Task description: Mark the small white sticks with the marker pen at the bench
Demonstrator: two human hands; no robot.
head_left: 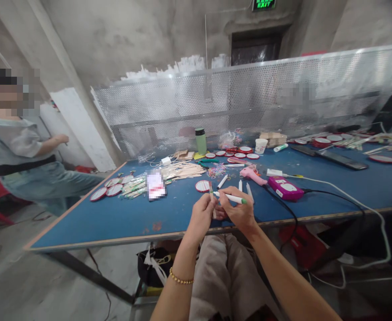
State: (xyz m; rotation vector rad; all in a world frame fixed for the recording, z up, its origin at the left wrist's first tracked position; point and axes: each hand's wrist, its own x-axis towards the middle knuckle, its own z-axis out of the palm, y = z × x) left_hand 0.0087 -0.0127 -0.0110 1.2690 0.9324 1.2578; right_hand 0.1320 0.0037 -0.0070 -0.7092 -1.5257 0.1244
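My left hand (202,210) pinches a flat wooden stick (211,189) upright near the front edge of the table. A white marker with a green end (233,197) lies in the closed fingers of my right hand (241,211), its tip pointing at the stick. Whether the tip touches the wood I cannot tell. Just behind the stick is a round, red-rimmed white disc (202,186). Beside my right hand lie more white markers, one dark-ended (222,181) and another nearer the hand (250,192).
Wooden sticks (184,170) are heaped at left behind a phone (156,185). A pink glue gun (254,175) and purple box (285,188) with cables lie right. A green bottle (201,141) and paper cup (260,146) stand behind. A person (22,147) is at far left.
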